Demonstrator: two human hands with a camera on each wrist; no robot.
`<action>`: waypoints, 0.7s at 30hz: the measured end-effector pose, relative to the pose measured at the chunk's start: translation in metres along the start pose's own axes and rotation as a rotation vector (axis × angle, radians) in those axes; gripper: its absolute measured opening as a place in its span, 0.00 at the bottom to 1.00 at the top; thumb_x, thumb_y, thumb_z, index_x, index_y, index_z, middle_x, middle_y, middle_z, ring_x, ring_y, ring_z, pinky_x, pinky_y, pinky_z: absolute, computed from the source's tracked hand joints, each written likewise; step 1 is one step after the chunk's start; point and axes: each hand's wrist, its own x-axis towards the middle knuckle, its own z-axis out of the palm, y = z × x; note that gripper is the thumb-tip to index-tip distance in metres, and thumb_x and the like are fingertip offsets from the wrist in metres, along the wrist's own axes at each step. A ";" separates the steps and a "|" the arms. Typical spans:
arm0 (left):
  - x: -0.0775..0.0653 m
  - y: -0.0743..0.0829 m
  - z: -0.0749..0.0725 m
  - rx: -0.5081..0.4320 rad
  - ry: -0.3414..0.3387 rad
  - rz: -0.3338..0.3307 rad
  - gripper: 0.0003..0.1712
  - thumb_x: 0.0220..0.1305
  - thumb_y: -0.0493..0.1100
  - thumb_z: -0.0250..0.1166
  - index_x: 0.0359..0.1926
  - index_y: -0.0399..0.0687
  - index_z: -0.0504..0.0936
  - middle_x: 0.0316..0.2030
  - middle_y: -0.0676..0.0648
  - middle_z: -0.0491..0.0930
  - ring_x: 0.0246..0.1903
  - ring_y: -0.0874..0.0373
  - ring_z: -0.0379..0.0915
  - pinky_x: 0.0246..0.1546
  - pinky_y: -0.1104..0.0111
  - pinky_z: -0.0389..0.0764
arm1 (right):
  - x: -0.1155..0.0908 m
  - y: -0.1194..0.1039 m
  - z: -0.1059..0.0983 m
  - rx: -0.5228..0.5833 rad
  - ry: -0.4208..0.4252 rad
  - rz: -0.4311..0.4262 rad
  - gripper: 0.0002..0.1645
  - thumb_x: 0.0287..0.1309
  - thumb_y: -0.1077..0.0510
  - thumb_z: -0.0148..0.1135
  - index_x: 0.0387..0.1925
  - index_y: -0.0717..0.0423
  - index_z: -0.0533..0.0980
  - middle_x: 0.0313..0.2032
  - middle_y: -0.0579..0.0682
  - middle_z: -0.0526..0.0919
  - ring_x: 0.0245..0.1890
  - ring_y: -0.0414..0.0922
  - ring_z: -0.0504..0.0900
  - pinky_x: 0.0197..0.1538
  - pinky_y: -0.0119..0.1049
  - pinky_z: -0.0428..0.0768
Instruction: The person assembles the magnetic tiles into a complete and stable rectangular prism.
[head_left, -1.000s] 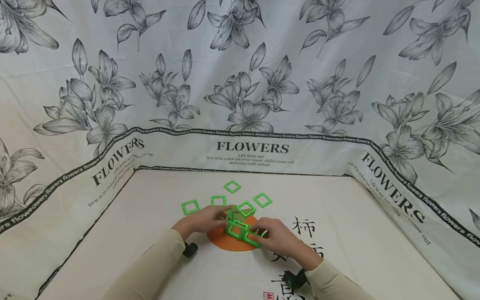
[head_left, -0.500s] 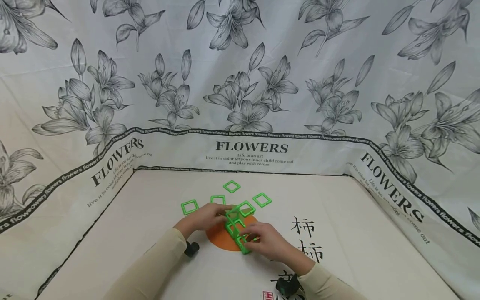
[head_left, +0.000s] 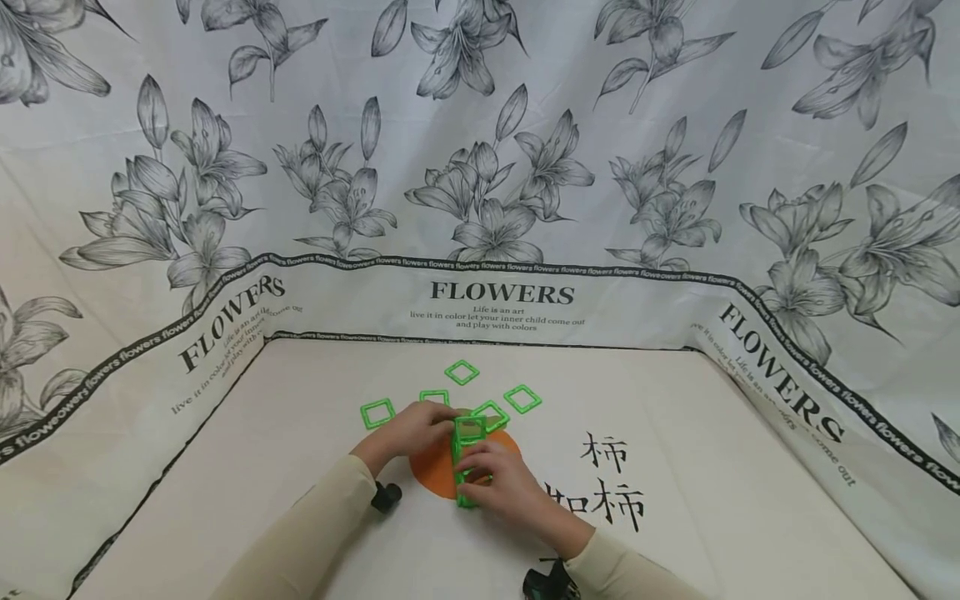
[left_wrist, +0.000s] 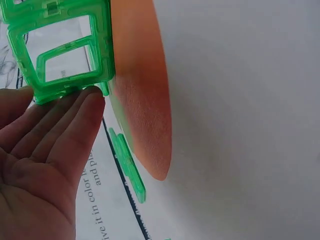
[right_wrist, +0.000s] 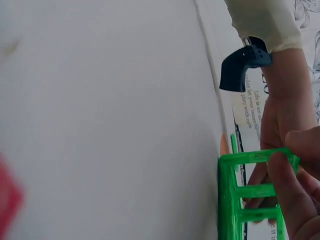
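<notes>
Joined green square magnetic tiles (head_left: pixel 470 428) stand as a box-like shape in the head view, above an orange disc (head_left: pixel 431 471) on the cloth. My left hand (head_left: pixel 412 429) is at the shape's left side; in the left wrist view its straight fingers (left_wrist: pixel 82 127) press against a tile (left_wrist: pixel 106 45) from the side, the thumb near the corner. My right hand (head_left: pixel 510 487) covers the near end. In the right wrist view its thumb and index finger pinch a corner of the tile frames (right_wrist: pixel 228 200). The shape's right side is partly hidden behind it.
Loose green tiles lie beyond the hands: one at left (head_left: pixel 381 425), one at the back (head_left: pixel 470 366), one at right (head_left: pixel 532 392), others close behind the shape. Black brush characters (head_left: pixel 618 504) mark the cloth at right. Flower-printed fabric (head_left: pixel 502 292) walls in the back and sides.
My right hand has moved left, swinging the near tiles round from reaching rightward to lining up with the others. My left hand stays beside the shape. The loose tiles lie as before.
</notes>
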 end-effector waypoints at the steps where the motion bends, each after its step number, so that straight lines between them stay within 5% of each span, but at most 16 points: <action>1: 0.000 0.000 0.000 -0.006 0.001 -0.010 0.19 0.72 0.47 0.53 0.59 0.50 0.80 0.54 0.49 0.82 0.57 0.54 0.75 0.58 0.55 0.76 | 0.001 -0.001 0.002 -0.002 0.006 -0.005 0.12 0.55 0.62 0.67 0.41 0.64 0.82 0.49 0.55 0.77 0.40 0.48 0.85 0.42 0.27 0.82; 21: 0.014 -0.005 0.001 -0.055 0.062 -0.085 0.23 0.71 0.51 0.53 0.59 0.46 0.78 0.58 0.45 0.79 0.61 0.48 0.71 0.62 0.51 0.72 | 0.026 -0.009 0.020 -0.076 0.110 0.006 0.09 0.56 0.61 0.66 0.39 0.60 0.84 0.46 0.49 0.78 0.39 0.43 0.84 0.41 0.27 0.81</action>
